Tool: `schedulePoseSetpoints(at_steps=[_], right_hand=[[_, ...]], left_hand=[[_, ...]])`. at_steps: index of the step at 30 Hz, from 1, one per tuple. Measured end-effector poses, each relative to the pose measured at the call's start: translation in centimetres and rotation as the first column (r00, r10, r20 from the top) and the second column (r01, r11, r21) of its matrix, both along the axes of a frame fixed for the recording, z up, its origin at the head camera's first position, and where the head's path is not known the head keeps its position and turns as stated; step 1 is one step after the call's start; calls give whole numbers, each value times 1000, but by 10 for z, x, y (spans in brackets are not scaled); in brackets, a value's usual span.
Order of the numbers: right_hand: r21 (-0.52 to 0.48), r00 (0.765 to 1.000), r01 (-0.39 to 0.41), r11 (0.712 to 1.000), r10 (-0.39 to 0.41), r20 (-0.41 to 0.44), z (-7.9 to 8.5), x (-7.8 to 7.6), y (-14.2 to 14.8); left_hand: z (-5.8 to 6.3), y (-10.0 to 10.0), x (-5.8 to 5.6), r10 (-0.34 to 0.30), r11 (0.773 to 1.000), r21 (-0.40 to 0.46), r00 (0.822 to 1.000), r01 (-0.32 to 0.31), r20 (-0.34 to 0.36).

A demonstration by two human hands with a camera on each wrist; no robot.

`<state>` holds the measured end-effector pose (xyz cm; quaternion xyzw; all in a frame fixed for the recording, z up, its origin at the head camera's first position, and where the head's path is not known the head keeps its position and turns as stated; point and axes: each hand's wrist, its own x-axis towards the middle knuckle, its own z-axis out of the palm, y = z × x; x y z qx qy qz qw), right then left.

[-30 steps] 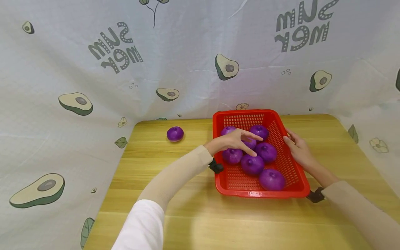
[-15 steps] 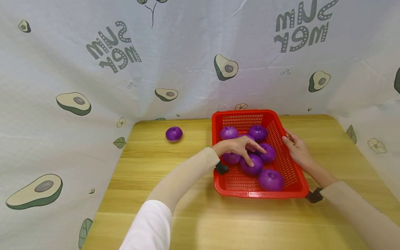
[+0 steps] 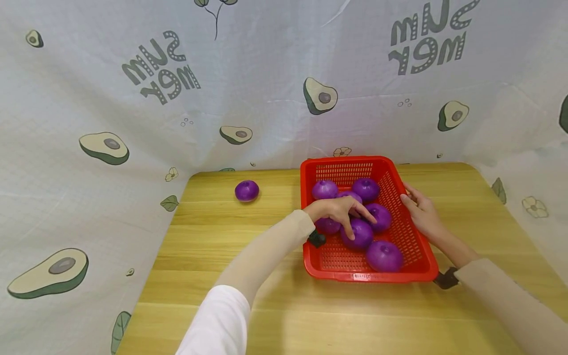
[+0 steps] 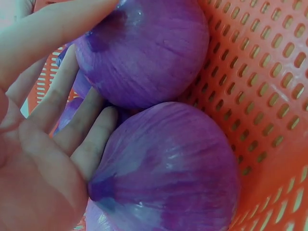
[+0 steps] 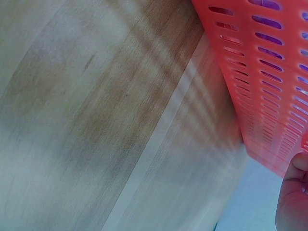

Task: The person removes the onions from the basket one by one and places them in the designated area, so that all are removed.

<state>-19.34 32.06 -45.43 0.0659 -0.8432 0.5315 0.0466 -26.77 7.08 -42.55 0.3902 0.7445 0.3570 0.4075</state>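
A red plastic basket (image 3: pixel 370 276) on the wooden table holds several purple onions. My left hand (image 3: pixel 340 211) reaches in over its left side, thumb and fingers spread around an onion (image 3: pixel 360 239) in the middle of the group. Up close in the left wrist view, the thumb (image 4: pixel 53 29) lies on top of that onion (image 4: pixel 149 53) and the fingers pass behind it, with another onion (image 4: pixel 168 168) just below. My right hand (image 3: pixel 423 212) grips the basket's right rim, thumb over the edge. In the right wrist view only part of this hand (image 5: pixel 292 197) shows, by the slotted wall.
One more onion (image 3: pixel 246 191) sits alone on the table (image 3: pixel 208 246) at the back left. Behind the table hangs a white curtain (image 3: pixel 266 64) printed with avocados, close to the basket's far side.
My left hand has moved right and down, from hovering above the onions to around the middle one. The right hand keeps its hold on the rim; the basket stays in place.
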Motion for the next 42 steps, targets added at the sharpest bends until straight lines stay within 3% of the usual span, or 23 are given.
schedulePoseSetpoints(at_steps=[8, 15, 27, 36, 42], right_hand=[[4, 1000, -1, 1000, 1, -17, -2, 0, 0], [-25, 1000, -12, 1000, 11, -19, -2, 1, 0], [-9, 1000, -1, 1000, 1, -6, -3, -1, 1], [10, 1000, 11, 1000, -11, -22, -3, -2, 1], [26, 1000, 7, 1000, -6, -16, -2, -1, -1]], left_hand=[[-3, 2, 0, -36, 999, -42, 997, 33, -73], [-5, 3, 0, -49, 997, -64, 994, 43, -94], [0, 2, -2, -104, 993, -63, 983, 95, -154], [11, 0, -3, -45, 998, 48, 993, 51, -108], [23, -4, -3, -11, 992, 123, 993, 25, -119]])
